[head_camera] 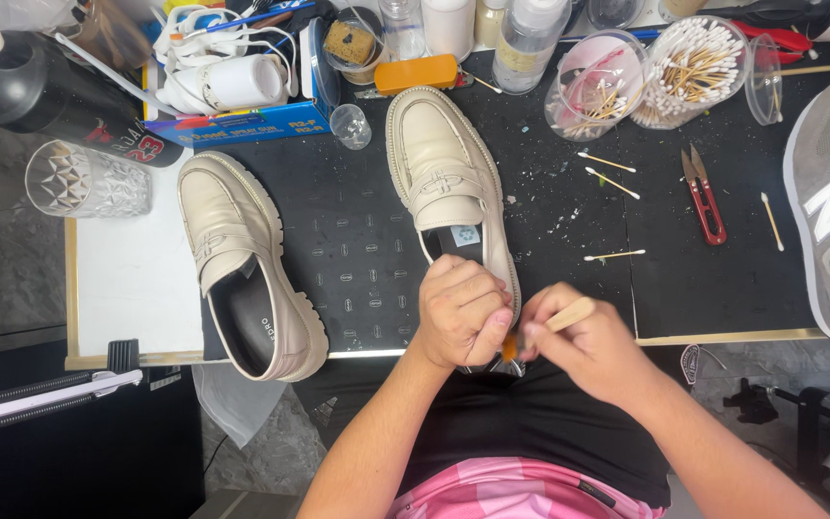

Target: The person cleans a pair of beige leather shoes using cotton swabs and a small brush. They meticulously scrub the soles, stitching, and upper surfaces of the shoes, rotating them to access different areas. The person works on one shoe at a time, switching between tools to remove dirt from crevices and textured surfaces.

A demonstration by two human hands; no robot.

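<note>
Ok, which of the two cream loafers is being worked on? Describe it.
On the black work mat, two cream leather loafers lie toes away. It is the right-hand loafer, its heel gripped by the left hand; the other loafer lies untouched at the mat's left edge.

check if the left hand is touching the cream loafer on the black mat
Touching: the head view shows the left hand wrapped over the heel of the cream loafer.

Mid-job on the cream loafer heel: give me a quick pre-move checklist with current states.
1. Left hand gripping the heel of the cream loafer: ok.
2. Right hand holding the wooden-handled brush: ok.
3. Brush tip at the heel: ok, orange bristles beside the left thumb.
4. Loafer flat on the black mat: cannot tell, heel overhangs the edge.
5. Second loafer apart from the hands: ok.
</note>
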